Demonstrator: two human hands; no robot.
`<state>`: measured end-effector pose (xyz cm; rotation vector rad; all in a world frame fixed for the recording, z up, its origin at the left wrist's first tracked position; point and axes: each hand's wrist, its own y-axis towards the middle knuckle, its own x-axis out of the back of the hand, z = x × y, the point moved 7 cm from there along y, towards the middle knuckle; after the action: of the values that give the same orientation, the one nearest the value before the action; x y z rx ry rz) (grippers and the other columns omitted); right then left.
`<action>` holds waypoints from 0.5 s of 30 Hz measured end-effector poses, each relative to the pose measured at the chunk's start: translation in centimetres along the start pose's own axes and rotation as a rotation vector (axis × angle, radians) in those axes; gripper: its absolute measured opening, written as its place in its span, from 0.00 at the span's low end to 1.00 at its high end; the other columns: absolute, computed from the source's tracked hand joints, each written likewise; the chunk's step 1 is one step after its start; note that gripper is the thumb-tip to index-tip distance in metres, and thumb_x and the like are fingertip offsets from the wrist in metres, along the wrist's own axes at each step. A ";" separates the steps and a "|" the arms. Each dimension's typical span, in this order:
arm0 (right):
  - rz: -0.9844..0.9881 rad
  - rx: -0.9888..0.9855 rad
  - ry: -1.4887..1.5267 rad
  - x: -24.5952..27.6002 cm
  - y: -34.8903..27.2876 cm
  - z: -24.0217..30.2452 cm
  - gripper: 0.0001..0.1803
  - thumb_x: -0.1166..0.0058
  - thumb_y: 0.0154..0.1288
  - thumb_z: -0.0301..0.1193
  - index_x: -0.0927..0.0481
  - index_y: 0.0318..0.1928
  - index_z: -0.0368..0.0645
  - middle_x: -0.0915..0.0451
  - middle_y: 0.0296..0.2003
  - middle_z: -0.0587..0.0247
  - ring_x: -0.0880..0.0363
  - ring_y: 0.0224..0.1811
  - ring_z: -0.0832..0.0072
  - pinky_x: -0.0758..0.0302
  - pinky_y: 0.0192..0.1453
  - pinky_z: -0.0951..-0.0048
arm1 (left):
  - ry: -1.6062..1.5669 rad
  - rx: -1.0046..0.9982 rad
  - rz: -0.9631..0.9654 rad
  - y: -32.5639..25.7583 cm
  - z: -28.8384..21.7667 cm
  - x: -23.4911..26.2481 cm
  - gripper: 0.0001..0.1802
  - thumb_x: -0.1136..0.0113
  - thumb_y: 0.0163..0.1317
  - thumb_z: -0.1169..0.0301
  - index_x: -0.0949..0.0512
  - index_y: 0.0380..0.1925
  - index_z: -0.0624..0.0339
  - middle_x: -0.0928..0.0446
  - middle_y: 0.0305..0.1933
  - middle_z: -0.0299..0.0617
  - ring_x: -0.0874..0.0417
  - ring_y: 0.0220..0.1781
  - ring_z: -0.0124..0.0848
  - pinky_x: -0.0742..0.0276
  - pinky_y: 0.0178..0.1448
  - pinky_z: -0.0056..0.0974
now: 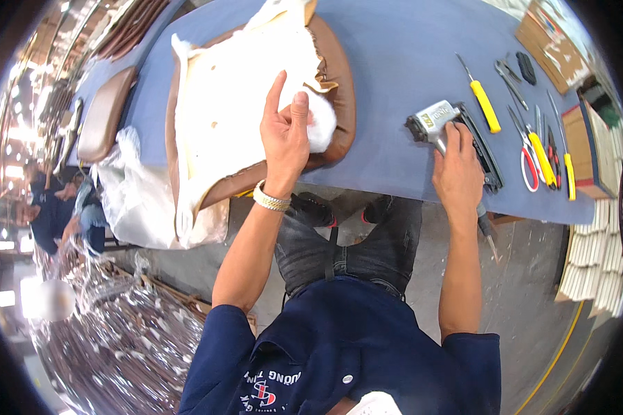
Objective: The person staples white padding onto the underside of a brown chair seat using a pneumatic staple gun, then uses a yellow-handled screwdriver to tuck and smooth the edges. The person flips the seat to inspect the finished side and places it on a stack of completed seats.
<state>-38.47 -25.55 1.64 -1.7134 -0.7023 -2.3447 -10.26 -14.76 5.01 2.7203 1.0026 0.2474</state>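
My left hand point(284, 142) is over a brown upholstered seat panel point(342, 90) with white lining point(221, 104) on its upturned side. Its index finger and thumb stick out, while the other fingers curl, partly hidden, against a fluffy wad of white wadding point(322, 128). Gathered brown cover edge shows beside the wad. On the right, my right hand point(459, 166) grips a silver and black pneumatic staple gun point(436, 117) lying on the blue tabletop point(387, 83). The gun's lower end and hose fitting point(488, 232) reach past the table edge.
Right of the gun lie yellow-handled screwdrivers point(485, 107), pliers point(511, 81) and red-and-white scissors point(529, 168). Cardboard boxes point(550, 45) stand at the right edge. A brown pad point(107, 114) and clear plastic point(135, 187) are at left. Another person point(55, 214) is farther left.
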 end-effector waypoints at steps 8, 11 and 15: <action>-0.094 0.020 -0.019 0.2 -0.5 -0.4 0.30 0.36 0.66 0.29 0.29 0.67 0.43 0.27 0.67 0.57 0.16 0.53 0.55 0.18 0.53 0.53 | 0.669 -0.281 0.277 0.5 0.9 7.7 0.30 0.30 0.67 0.55 0.20 0.60 0.67 0.16 0.54 0.49 0.17 0.55 0.43 0.25 0.64 0.46; -0.080 -0.002 -0.017 0.0 -0.4 -0.4 0.29 0.36 0.66 0.29 0.29 0.66 0.43 0.27 0.67 0.57 0.17 0.54 0.55 0.19 0.53 0.53 | 0.832 -0.512 0.480 -0.5 -0.4 3.9 0.33 0.22 0.57 0.51 0.16 0.51 0.67 0.17 0.51 0.51 0.19 0.55 0.47 0.27 0.65 0.47; -0.101 0.012 -0.035 -0.3 -0.4 -0.5 0.29 0.36 0.66 0.29 0.29 0.66 0.44 0.27 0.67 0.57 0.17 0.55 0.57 0.18 0.53 0.54 | 0.857 -0.491 0.552 -1.1 -0.2 -2.0 0.33 0.14 0.44 0.53 0.17 0.42 0.65 0.16 0.46 0.48 0.17 0.52 0.46 0.26 0.63 0.47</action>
<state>-38.97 -25.49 1.15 -1.7578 -0.8255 -2.3752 -12.49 -15.29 4.71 2.3300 0.2109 1.6011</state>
